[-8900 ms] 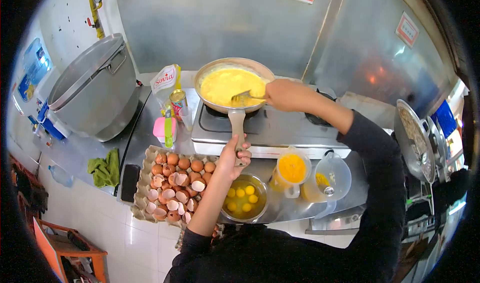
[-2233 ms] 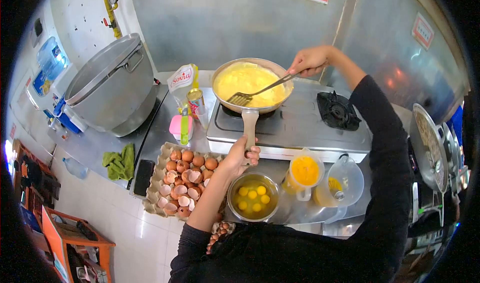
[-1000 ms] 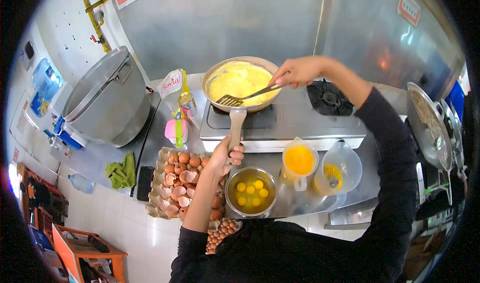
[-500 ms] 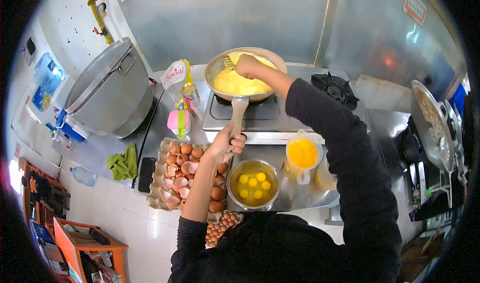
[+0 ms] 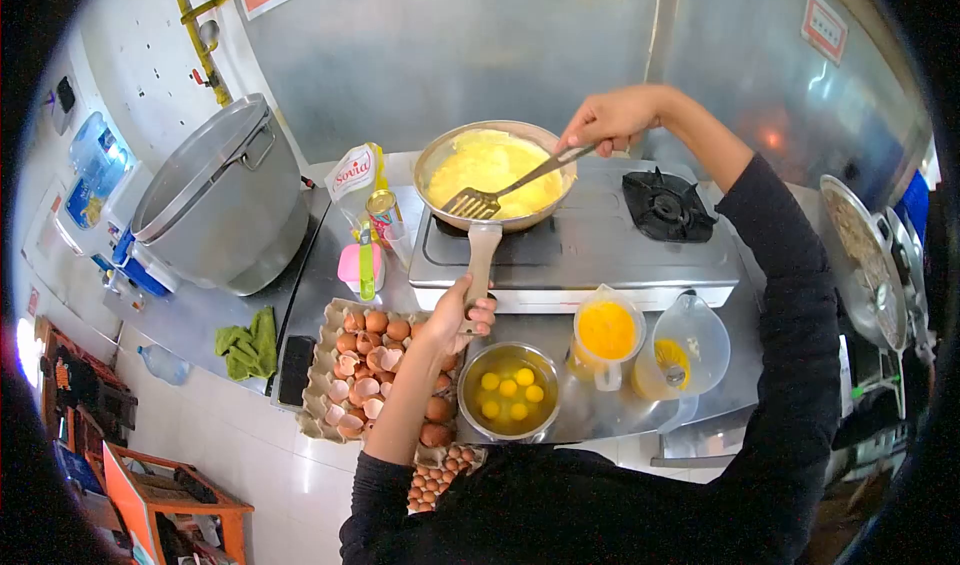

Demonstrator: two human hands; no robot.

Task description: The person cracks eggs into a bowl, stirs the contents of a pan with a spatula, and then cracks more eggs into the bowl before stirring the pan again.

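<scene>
My left hand (image 5: 463, 314) is wrapped round the beige handle of a frying pan (image 5: 484, 237), which rests on the left burner of the gas stove (image 5: 580, 255). Yellow egg (image 5: 490, 160) covers the pan's bottom. My right hand (image 5: 612, 125), raised over the pan's right rim, grips a slotted spatula (image 5: 530, 177). Its slotted head lies at the near side of the pan, above the handle. Close below my left hand stand a metal bowl (image 5: 510, 435) of several yolks in egg white and a carton tray (image 5: 312, 420) with brown eggs and broken shells.
A jug of beaten egg (image 5: 607, 333) and a clear jug with a whisk (image 5: 700, 340) stand before the stove. Left of the pan are a Sovia pouch (image 5: 354, 172), a can (image 5: 381, 205) and a pink-lidded tub (image 5: 358, 268). A large pot (image 5: 220, 205) stands farther left.
My right hand has moved right and slightly up, tilting the spatula so its head shifts from the pan's far left to the near rim. My left hand keeps its hold.
</scene>
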